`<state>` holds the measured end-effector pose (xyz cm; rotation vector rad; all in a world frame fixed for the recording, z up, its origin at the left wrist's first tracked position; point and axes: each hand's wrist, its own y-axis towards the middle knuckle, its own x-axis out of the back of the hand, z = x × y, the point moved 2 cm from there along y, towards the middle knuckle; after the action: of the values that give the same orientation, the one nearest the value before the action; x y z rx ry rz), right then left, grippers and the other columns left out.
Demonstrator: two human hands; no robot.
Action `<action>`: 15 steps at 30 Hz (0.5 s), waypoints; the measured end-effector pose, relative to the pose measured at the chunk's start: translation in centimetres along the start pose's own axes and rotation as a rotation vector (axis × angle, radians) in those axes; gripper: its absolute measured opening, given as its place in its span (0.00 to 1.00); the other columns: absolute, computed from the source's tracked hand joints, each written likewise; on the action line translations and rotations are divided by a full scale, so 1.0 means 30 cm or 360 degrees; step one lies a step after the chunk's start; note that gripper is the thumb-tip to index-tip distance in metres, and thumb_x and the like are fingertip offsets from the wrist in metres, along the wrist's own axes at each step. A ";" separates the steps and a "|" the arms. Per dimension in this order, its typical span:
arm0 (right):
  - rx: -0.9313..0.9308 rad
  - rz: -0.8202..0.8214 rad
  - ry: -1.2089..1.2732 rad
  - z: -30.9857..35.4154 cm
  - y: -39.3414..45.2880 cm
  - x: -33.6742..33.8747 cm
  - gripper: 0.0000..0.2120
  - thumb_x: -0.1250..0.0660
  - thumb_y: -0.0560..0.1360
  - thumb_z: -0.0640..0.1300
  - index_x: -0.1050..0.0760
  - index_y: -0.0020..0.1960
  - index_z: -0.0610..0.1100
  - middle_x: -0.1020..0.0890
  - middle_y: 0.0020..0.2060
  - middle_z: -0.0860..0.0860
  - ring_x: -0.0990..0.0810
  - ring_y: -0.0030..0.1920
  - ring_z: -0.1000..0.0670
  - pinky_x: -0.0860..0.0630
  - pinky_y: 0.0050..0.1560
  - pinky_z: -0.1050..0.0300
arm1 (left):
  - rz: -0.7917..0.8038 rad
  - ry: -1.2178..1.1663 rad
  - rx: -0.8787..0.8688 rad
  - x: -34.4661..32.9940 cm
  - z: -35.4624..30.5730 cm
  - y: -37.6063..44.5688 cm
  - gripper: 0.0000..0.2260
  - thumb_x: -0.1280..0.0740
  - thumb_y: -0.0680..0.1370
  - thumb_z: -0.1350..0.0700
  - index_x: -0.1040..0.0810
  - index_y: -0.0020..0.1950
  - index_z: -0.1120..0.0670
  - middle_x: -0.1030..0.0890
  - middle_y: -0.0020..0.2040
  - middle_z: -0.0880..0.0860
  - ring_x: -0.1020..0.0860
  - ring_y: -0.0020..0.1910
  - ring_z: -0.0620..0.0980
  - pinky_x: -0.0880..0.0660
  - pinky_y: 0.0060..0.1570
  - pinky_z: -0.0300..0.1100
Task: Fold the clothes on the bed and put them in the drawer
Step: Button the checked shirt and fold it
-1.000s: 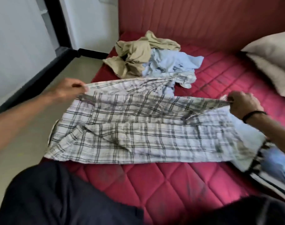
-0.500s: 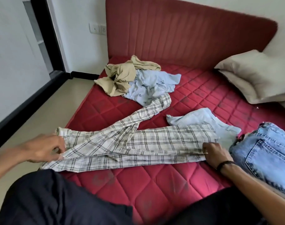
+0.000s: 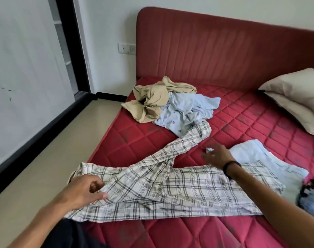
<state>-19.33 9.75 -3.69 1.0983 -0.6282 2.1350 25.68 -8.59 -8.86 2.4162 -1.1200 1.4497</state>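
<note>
1. The plaid shirt (image 3: pixel 170 190) is lying half-folded across the near part of the red bed (image 3: pixel 242 126), running from 9 o'clock to 3 o'clock in front of the person, with one sleeve trailing up toward 12 o'clock.
2. The left hand (image 3: pixel 84 190) is sitting at about 8 o'clock, its grip pinching the shirt's left edge between curled fingers and thumb.
3. The right hand (image 3: pixel 216 154) is hovering at about 1 o'clock just beyond the shirt's body, near the trailing sleeve; its fingers are blurred but spreading out, the grip released and holding nothing.
4. A black band (image 3: pixel 230 167) is circling the right wrist.
5. A light blue folded garment (image 3: pixel 256 154) is lying at 2 o'clock, partly tucked under the shirt's right end.
6. A beige garment (image 3: pixel 152 101) and a pale blue shirt (image 3: pixel 186 111) are lying crumpled together at 12 o'clock, near the headboard (image 3: pixel 215 47); the sleeve's tip is touching the pale blue one.
7. A denim item (image 3: pixel 312 199) is showing at the 3 o'clock edge, too blurred to tell more.
8. A pillow (image 3: pixel 299 93) is resting at 2 o'clock, well apart from the shirt.
</note>
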 end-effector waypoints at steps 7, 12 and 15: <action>-0.0887 0.0098 0.1363 0.067 0.408 -0.230 0.12 0.31 0.81 0.49 0.28 0.54 0.41 0.18 0.44 0.42 0.15 0.35 0.43 0.22 0.22 0.52 | -0.0134 -0.0391 0.0094 -0.023 0.065 -0.034 0.12 0.21 0.70 0.41 0.17 0.43 0.47 0.18 0.38 0.38 0.21 0.33 0.39 0.28 0.33 0.31; -0.0770 0.0128 0.1390 0.015 0.523 -0.252 0.07 0.40 0.85 0.46 0.29 0.56 0.42 0.21 0.22 0.49 0.22 0.19 0.54 0.27 0.19 0.64 | -0.0050 -0.0387 -0.0003 -0.024 0.051 -0.043 0.20 0.17 0.62 0.36 0.21 0.40 0.47 0.22 0.33 0.36 0.27 0.31 0.38 0.34 0.32 0.33; -0.0773 -0.0075 0.1306 0.014 0.520 -0.149 0.04 0.41 0.84 0.39 0.28 0.56 0.42 0.27 0.31 0.44 0.24 0.21 0.50 0.32 0.16 0.66 | 0.0047 -0.0277 -0.0087 -0.037 0.012 -0.018 0.21 0.18 0.63 0.38 0.23 0.39 0.49 0.24 0.32 0.35 0.28 0.32 0.39 0.33 0.33 0.34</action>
<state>-28.49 -2.52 -9.04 -0.0476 -0.6421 1.9961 25.97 -7.76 -9.80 2.5380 -1.2177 1.2180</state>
